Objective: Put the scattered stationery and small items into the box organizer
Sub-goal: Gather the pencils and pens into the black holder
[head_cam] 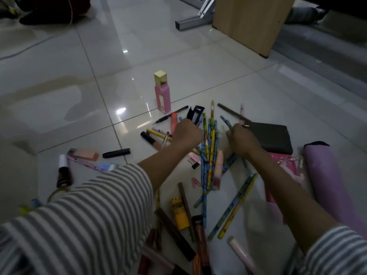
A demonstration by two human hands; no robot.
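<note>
Pens, pencils and small items lie scattered on the white tiled floor. A bundle of blue and yellow patterned pencils (208, 147) lies between my hands. My left hand (186, 132) is curled in a fist just below a black hair claw (195, 114) and seems to grip a pen whose ends stick out of the fist. My right hand (241, 138) grips a blue patterned pencil (225, 121) that points up and left. A pink flat item (284, 161) is partly hidden under my right arm. No box organizer is plainly in view.
A pink bottle with a gold cap (162, 92) stands behind the pile. A black pouch (272, 137) and a purple roll (325, 175) lie on the right. A nail polish bottle (63, 171) and black marker (116, 153) lie left. A wooden cabinet (250, 22) stands far back.
</note>
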